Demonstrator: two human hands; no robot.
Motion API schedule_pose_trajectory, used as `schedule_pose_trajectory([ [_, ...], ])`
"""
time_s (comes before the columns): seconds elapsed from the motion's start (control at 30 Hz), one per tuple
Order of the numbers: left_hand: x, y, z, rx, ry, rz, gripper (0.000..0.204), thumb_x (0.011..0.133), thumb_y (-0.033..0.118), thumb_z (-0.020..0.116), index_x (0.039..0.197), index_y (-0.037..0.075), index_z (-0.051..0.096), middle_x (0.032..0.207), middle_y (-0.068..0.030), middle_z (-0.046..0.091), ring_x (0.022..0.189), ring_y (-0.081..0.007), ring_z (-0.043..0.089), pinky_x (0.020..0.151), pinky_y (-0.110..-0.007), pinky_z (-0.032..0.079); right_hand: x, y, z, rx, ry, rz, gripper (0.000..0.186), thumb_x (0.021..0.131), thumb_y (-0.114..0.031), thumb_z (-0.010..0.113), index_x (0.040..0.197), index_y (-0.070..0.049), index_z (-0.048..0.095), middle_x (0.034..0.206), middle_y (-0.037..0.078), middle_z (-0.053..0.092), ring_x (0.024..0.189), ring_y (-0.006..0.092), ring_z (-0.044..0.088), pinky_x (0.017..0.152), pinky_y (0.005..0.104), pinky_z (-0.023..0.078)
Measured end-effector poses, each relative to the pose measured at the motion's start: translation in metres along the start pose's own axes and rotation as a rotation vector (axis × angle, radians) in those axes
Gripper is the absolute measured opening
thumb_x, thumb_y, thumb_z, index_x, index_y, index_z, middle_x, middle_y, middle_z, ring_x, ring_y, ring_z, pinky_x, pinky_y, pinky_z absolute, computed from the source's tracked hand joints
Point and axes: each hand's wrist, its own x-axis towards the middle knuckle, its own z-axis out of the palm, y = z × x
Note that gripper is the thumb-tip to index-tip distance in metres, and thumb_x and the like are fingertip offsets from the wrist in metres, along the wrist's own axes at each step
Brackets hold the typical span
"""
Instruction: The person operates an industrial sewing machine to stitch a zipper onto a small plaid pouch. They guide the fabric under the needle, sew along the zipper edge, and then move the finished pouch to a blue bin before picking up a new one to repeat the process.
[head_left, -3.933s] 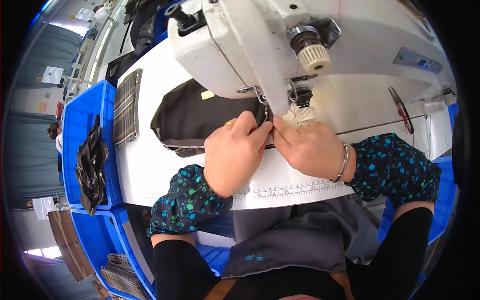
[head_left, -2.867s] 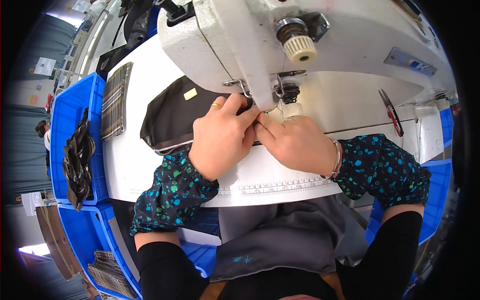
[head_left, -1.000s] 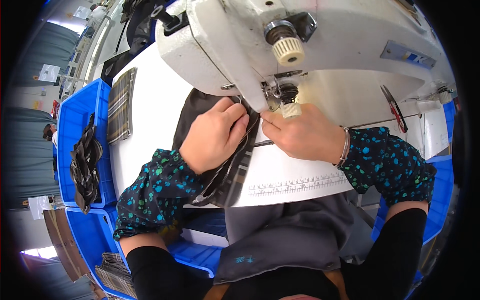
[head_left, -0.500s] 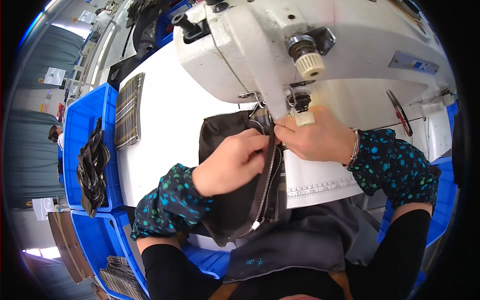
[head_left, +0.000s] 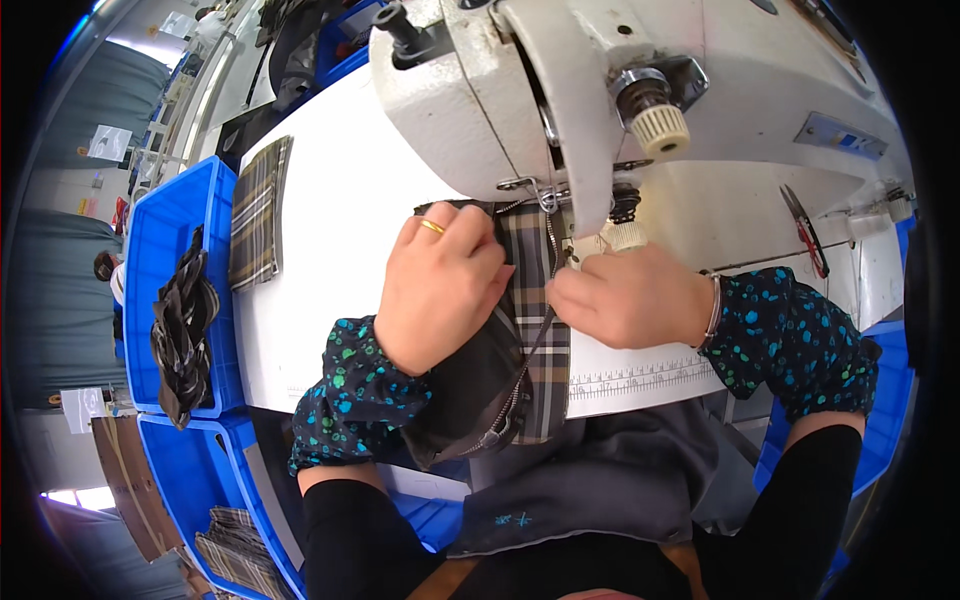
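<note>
A white sewing machine [head_left: 430,130] stands over the table, its needle area above a dark fabric piece [head_left: 462,385]. Joined to that piece are a plaid fabric panel [head_left: 540,385] and a metal-toothed zipper [head_left: 520,392] running from the machine toward me. My left hand [head_left: 440,280] lies on the dark fabric just left of the plaid, fingers curled with a fold of the cloth at their tips. Pinched between the fingers of my right hand [head_left: 625,300] is the zipper's edge, just below the machine's foot area. Its fingertips partly hide the zipper.
Left of the table, a blue bin [head_left: 225,330] holds bundled dark strips [head_left: 183,340]. Below it, another blue bin [head_left: 245,475] contains folded plaid pieces. A plaid stack [head_left: 260,215] lies at the table's left edge. Scissors [head_left: 805,232] rest at right; a printed ruler [head_left: 640,382] crosses the front edge.
My left hand has moved up and left off the zipper onto the dark fabric. More of the plaid panel now shows, with the zipper laid open beside it. My right hand has shifted slightly toward me.
</note>
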Motion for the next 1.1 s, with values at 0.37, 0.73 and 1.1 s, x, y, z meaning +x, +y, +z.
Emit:
schedule_pose_trajectory([
  [0.37, -0.003, 0.004, 0.015, -0.208, -0.004, 0.127, 0.038, 0.072, 0.000, 0.068, 0.109, 0.003, 0.074, 0.117, -0.0062, 0.074, 0.094, -0.0230, 0.070, 0.096, -0.039, 0.049, 0.002, -0.004, -0.016, 0.184, -0.049, -0.250, 0.019, 0.074, -0.029, 0.070, 0.075, -0.012, 0.060, 0.075, -0.001, 0.049, 0.062, 0.0135, 0.057, 0.051, 0.0290, 0.045],
  [0.73, 0.003, 0.007, 0.005, -0.163, -0.091, 0.111, 0.041, 0.071, -0.002, 0.066, 0.110, 0.005, 0.072, 0.123, -0.0027, 0.073, 0.086, -0.0205, 0.068, 0.085, -0.037, 0.045, -0.007, -0.034, 0.006, -0.170, 0.033, -0.187, 0.021, 0.072, -0.019, 0.067, 0.077, 0.001, 0.071, 0.078, 0.020, 0.069, 0.059, 0.0190, 0.065, 0.048, 0.0288, 0.051],
  [1.1, 0.004, 0.019, 0.012, -0.048, -0.068, 0.170, 0.042, 0.070, 0.005, 0.070, 0.113, 0.007, 0.074, 0.123, -0.0015, 0.073, 0.082, -0.0183, 0.065, 0.084, -0.038, 0.045, -0.010, -0.053, 0.000, -0.191, -0.032, -0.071, 0.027, 0.067, -0.017, 0.066, 0.077, 0.008, 0.071, 0.084, 0.035, 0.071, 0.054, 0.0205, 0.065, 0.042, 0.0282, 0.046],
])
